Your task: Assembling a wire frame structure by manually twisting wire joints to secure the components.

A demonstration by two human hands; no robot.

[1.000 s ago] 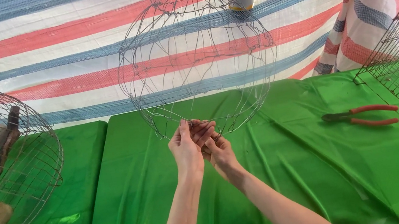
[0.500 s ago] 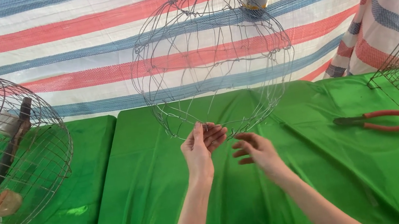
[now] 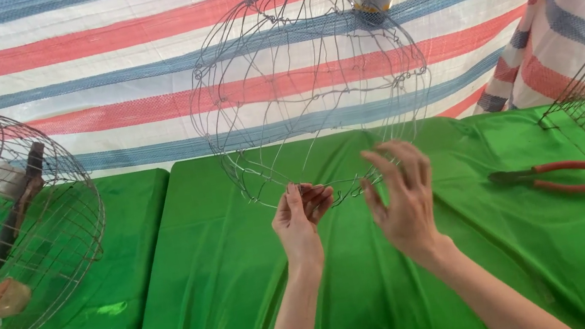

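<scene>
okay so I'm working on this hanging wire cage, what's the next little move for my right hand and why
Probably close the right hand onto the bottom rim of the wire cage. It is open beside the rim, while the left hand pinches the wire there alone.

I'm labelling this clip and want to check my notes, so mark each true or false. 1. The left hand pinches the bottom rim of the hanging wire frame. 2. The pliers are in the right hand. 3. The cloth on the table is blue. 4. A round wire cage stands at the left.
1. True: the left hand grips the lower rim of the hanging wire frame.
2. False: the pliers lie on the table; the right hand is open beside the frame's rim.
3. False: the cloth is green.
4. True: the round wire cage stands there.
</scene>
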